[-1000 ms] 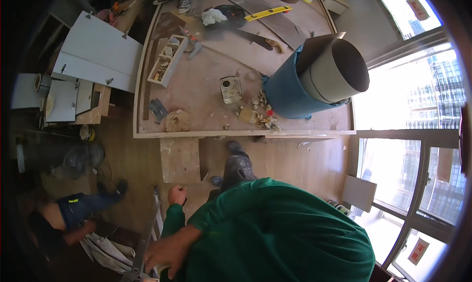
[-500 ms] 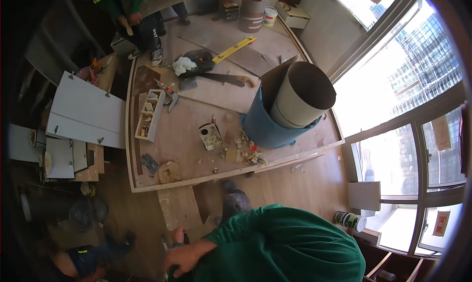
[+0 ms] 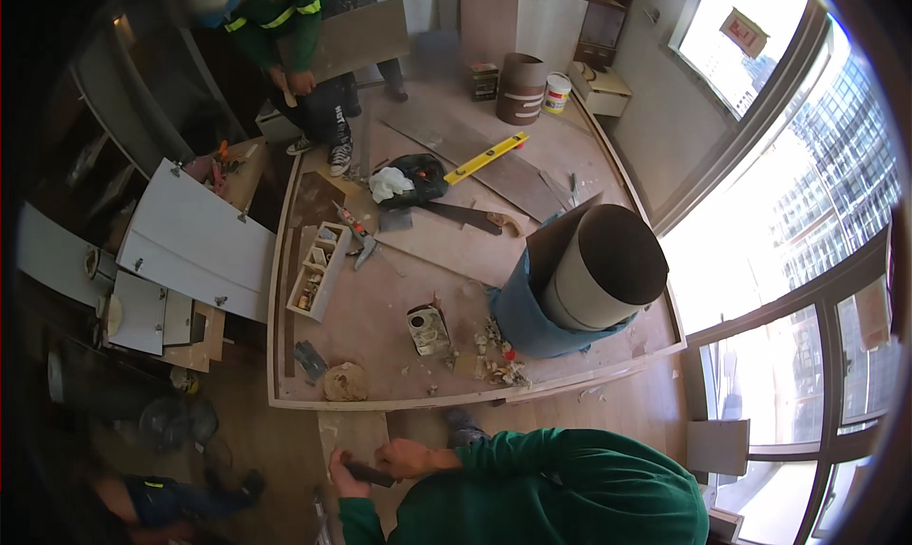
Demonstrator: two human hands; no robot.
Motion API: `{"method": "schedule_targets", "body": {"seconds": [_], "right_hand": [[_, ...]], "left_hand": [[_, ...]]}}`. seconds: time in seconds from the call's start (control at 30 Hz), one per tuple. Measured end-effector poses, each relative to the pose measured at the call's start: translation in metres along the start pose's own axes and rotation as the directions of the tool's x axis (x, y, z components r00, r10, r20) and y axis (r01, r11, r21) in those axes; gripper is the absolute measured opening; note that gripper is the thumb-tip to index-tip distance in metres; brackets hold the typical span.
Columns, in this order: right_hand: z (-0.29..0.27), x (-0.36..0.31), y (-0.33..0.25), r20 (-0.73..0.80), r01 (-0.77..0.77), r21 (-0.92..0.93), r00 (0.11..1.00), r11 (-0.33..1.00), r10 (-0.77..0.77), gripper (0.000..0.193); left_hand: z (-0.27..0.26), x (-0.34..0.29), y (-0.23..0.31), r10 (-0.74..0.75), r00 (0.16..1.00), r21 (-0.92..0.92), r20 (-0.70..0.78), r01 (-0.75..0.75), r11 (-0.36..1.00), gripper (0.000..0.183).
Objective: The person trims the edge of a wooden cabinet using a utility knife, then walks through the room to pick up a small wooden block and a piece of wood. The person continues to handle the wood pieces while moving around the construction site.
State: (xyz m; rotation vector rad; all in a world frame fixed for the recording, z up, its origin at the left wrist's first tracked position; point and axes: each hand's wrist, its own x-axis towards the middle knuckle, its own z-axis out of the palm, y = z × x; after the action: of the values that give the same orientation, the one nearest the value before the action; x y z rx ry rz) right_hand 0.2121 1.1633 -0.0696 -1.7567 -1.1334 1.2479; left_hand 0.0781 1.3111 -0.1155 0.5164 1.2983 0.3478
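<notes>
Low in the head view my left hand (image 3: pixel 348 476) is closed around one end of a dark, flat, narrow piece (image 3: pixel 370 474). I cannot make out its exact kind. My right hand (image 3: pixel 403 458) reaches in from the right in a green sleeve, its fingers bent against the upper side of the same piece. Whether the right hand grips anything of its own is hidden. Both hands are just in front of the platform's near edge (image 3: pixel 328 405), above a board (image 3: pixel 337 431) on the floor. A round tan lump (image 3: pixel 346 382) and a grey scraper-like plate (image 3: pixel 309 362) lie nearest on the platform.
On the platform are a blue-wrapped bucket with a rolled sheet (image 3: pixel 518 307), a yellow spirit level (image 3: pixel 486 157), a handsaw (image 3: pixel 465 215) and a wooden parts box (image 3: pixel 318 269). A person in green (image 3: pixel 275 13) stands far left. Windows line the right; white panels (image 3: pixel 199 241) lean left.
The view has shifted, so the platform sits lower and further right. My right hand has moved right, and the dark piece now shows between my hands.
</notes>
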Motion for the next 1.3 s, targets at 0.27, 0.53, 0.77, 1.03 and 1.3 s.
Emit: {"method": "schedule_targets", "body": {"seconds": [0.27, 0.53, 0.77, 1.03, 1.3], "right_hand": [[-0.004, -0.001, 0.001, -0.010, 0.157, 0.044, 0.988, 0.987, -0.157, 0.021], [-0.011, 0.006, 0.031, -0.129, 0.114, -0.091, 0.984, 0.989, -0.125, 0.021], [-0.029, 0.021, 0.062, -0.062, -0.026, 0.148, 0.997, 0.989, 0.036, 0.022], [-0.046, 0.047, 0.055, -0.024, -0.120, 0.377, 0.990, 0.918, 0.139, 0.031], [-0.032, 0.068, 0.023, 0.042, 0.023, 0.279, 0.998, 0.960, -0.036, 0.031]], "left_hand": [[-0.011, 0.017, -0.022, 0.190, 0.977, -0.039, -0.095, -0.195, 0.980, 0.021], [-0.008, -0.031, -0.028, 0.215, 0.969, -0.111, -0.123, -0.229, 0.967, 0.019], [-0.164, -0.008, -0.128, 0.607, 0.792, 0.848, -0.063, -0.278, 0.451, 0.037], [-0.244, -0.024, -0.236, -0.102, 0.992, 0.984, -0.068, 0.084, 0.158, 0.043], [-0.093, -0.126, -0.062, 0.189, 0.978, 0.260, -0.088, -0.161, 0.952, 0.032]]}}
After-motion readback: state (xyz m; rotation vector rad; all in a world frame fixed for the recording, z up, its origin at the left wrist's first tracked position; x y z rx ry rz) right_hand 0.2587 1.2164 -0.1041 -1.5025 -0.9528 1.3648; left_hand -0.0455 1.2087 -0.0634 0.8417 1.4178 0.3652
